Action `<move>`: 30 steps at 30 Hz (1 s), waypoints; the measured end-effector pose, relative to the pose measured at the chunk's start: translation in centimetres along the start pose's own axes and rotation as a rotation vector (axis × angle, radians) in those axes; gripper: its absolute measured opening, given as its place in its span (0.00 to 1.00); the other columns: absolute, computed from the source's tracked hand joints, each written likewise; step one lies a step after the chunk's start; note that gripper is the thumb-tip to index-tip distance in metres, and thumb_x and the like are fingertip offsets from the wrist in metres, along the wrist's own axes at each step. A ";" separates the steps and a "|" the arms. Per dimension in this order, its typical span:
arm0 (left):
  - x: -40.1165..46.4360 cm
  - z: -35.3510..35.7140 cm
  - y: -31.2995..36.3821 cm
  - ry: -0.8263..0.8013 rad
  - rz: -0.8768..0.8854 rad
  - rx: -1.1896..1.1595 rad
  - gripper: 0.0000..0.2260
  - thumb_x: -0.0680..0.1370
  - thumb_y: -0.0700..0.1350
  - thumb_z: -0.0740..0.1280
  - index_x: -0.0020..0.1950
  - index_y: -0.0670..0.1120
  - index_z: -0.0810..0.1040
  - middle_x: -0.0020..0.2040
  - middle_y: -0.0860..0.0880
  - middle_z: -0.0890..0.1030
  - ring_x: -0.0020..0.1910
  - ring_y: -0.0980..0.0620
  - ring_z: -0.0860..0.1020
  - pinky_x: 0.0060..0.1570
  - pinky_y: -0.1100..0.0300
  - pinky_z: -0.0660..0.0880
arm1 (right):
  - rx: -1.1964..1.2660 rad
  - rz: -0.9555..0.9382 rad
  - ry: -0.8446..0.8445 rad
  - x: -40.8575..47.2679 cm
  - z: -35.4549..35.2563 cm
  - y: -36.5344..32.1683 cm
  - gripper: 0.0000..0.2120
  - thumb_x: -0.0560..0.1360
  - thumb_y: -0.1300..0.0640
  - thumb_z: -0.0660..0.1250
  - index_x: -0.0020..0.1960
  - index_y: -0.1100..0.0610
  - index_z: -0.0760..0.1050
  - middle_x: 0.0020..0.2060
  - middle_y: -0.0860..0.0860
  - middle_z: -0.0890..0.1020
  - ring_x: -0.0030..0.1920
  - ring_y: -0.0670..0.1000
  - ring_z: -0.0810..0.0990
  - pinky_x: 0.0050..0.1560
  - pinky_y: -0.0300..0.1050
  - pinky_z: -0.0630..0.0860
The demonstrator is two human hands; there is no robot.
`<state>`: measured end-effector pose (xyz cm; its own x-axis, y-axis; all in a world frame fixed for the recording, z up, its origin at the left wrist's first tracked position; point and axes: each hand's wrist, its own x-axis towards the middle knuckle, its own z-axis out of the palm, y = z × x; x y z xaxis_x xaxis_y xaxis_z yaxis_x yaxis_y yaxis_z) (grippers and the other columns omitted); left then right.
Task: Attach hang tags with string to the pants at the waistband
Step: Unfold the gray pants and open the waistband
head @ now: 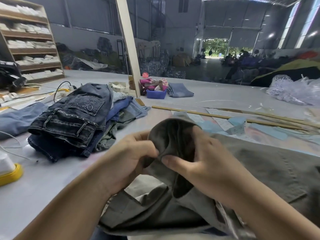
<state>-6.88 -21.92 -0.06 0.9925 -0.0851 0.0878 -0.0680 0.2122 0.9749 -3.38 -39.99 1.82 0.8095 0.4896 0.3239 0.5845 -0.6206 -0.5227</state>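
- While the grey-green pants point(251, 163) lie on the worktop point(52, 179) right in front, no tag or string shows on them yet, so I'd say it's early days.
- Left hand point(128, 158) and right hand point(199, 163) both pinch a bunched fold of the fabric, thumbs nearly touching.
- Pale blue tags point(237, 125) sit loose further back, still unattached.
- The stack of jeans point(69, 122) on the left looks like more of the batch, can't tell if tagged.

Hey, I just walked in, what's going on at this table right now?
A person at a big work table is handling a pair of grey-green pants. The left hand and right hand both pinch a bunched fold of the fabric, held up between them. No tag or string shows in either hand. A pile of folded jeans sits to the left, and light blue paper tags lie further back.
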 end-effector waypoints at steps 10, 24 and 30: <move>0.0 -1.4 -1.1 -0.052 -0.062 0.180 0.14 0.66 0.30 0.69 0.50 0.37 0.82 0.45 0.40 0.84 0.41 0.46 0.82 0.39 0.56 0.81 | 0.268 0.044 -0.176 0.6 1.2 2.8 0.11 0.66 0.39 0.70 0.49 0.34 0.77 0.39 0.34 0.82 0.40 0.34 0.80 0.36 0.29 0.73; 0.5 -1.4 -1.2 -0.160 -0.113 0.168 0.15 0.68 0.33 0.68 0.52 0.45 0.84 0.50 0.41 0.84 0.47 0.46 0.83 0.49 0.53 0.80 | 0.313 0.032 -0.090 0.8 2.1 3.0 0.24 0.66 0.54 0.69 0.60 0.41 0.70 0.48 0.41 0.82 0.50 0.40 0.79 0.50 0.38 0.76; 0.5 -0.7 -0.7 -0.295 -0.144 0.342 0.14 0.66 0.31 0.64 0.51 0.37 0.80 0.48 0.42 0.80 0.48 0.49 0.78 0.50 0.54 0.73 | 0.007 -0.145 -0.193 1.1 1.4 2.6 0.42 0.66 0.47 0.72 0.74 0.34 0.54 0.66 0.40 0.72 0.66 0.42 0.69 0.62 0.35 0.67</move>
<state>-6.24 -21.42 -0.88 0.9264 -0.3735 -0.0475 -0.0100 -0.1506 0.9885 -1.03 -40.16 -0.28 0.6911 0.6817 0.2401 0.6931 -0.5309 -0.4875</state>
